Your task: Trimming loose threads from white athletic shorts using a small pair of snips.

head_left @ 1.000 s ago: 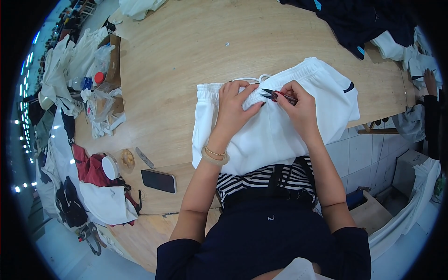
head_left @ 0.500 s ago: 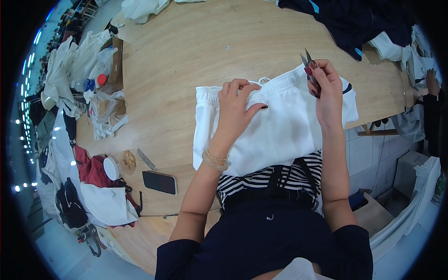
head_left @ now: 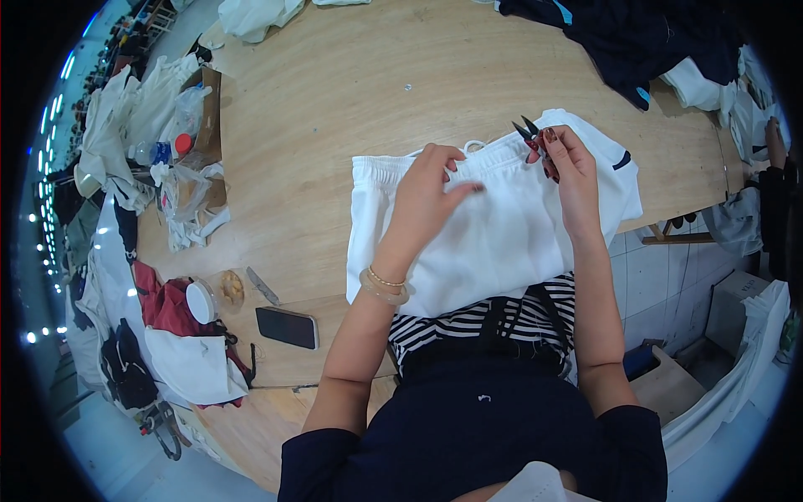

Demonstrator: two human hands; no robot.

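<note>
A pair of white shorts [head_left: 493, 217] with a gathered elastic waistband lies across the near side of the table and hangs partly over my lap. A white drawstring loop [head_left: 474, 146] shows at the middle of the waistband. My left hand [head_left: 425, 188] rests on the shorts just below the waistband, fingers bent and thumb stretched away from them. Thread snips [head_left: 529, 132] with dark blades are held in my right hand [head_left: 570, 167], above the right end of the waistband. Their blades stand apart and point up and left.
A wooden table [head_left: 335, 92] carries a phone [head_left: 287, 327], a grey blade-like tool [head_left: 263, 285] and a clear jar [head_left: 226, 290] at left. Behind them is a cardboard box [head_left: 212, 117] with plastic bags and a bottle. Dark garments [head_left: 619, 42] lie far right, near another person's arm [head_left: 775, 146].
My right hand has moved left and slightly down with the snips, nearer the waistband, uncovering the shorts' right side. My left hand has shifted only slightly.
</note>
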